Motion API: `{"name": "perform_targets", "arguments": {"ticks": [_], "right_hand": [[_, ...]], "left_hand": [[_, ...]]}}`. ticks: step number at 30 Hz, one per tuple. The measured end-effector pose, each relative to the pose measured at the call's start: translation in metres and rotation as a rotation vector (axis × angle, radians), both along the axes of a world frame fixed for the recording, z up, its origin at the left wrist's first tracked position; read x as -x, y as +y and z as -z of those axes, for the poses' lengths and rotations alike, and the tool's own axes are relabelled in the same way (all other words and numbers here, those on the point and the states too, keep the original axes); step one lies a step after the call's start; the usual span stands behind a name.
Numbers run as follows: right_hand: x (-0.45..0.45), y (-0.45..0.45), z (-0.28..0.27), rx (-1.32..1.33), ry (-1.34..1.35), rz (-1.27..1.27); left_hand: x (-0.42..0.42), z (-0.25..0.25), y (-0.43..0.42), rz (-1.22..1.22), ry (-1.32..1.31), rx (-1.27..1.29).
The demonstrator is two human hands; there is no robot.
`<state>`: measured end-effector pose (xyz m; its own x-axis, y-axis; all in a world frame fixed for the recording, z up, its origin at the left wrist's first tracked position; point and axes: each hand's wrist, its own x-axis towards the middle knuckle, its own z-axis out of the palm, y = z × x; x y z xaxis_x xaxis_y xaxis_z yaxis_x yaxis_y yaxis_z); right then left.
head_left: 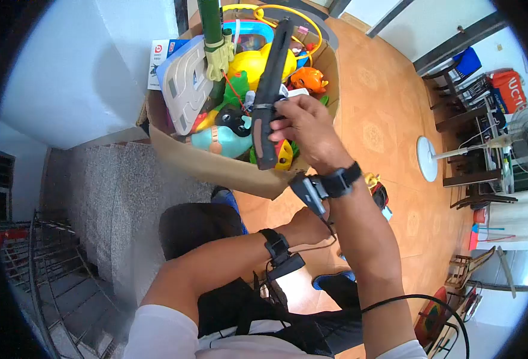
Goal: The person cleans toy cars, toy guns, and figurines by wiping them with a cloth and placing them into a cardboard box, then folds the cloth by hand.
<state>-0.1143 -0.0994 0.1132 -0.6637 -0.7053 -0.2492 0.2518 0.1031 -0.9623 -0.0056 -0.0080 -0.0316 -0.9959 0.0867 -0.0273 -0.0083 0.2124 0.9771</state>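
My right hand (pixel 307 133) is closed on a long black toy gun (pixel 267 107), its fingers and thumb at the toy's lower half. The toy is held tilted above a cardboard box (pixel 216 166) full of toys. Lower down, my left hand (pixel 307 228) is beside my right wrist, its fingers hidden behind the right forearm and wrist device. In the box lie a light-blue toy (pixel 222 140), a yellow toy (pixel 249 67), an orange toy (pixel 309 79) and a grey-white plastic panel (pixel 186 87). A dark green tube (pixel 211 21) stands up among them.
Granite steps (pixel 120 197) and a metal railing (pixel 57 281) are on the left. On the right stand a fan (pixel 524 134) with a white base, and a dark table (pixel 467 119). Small toys (pixel 379 192) lie on the tiled floor beside my right forearm.
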Motion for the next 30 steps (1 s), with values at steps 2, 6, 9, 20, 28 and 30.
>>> {"name": "perform_targets", "arguments": {"ticks": [2,6,9,20,28,30], "right_hand": [[0.0,-0.016,0.011,-0.022,-0.01,-0.028],[0.0,-0.041,0.027,0.001,-0.065,-0.086],[-0.002,-0.054,0.032,0.102,-0.188,-0.208],[-0.006,0.015,0.014,-0.043,0.032,-0.255],[-0.033,0.185,0.014,0.125,-0.161,0.104],[-0.035,0.234,0.053,0.106,-0.192,0.32]], "left_hand": [[-0.004,-0.014,-0.01,0.007,0.026,-0.023],[-0.007,0.004,-0.012,-0.041,0.128,-0.049],[-0.004,0.032,0.0,-0.069,0.189,0.011],[-0.012,-0.005,-0.005,-0.149,0.341,-0.03],[0.004,-0.013,-0.022,0.045,-0.162,-0.058],[0.006,-0.02,-0.018,-0.048,-0.267,0.096]]}}
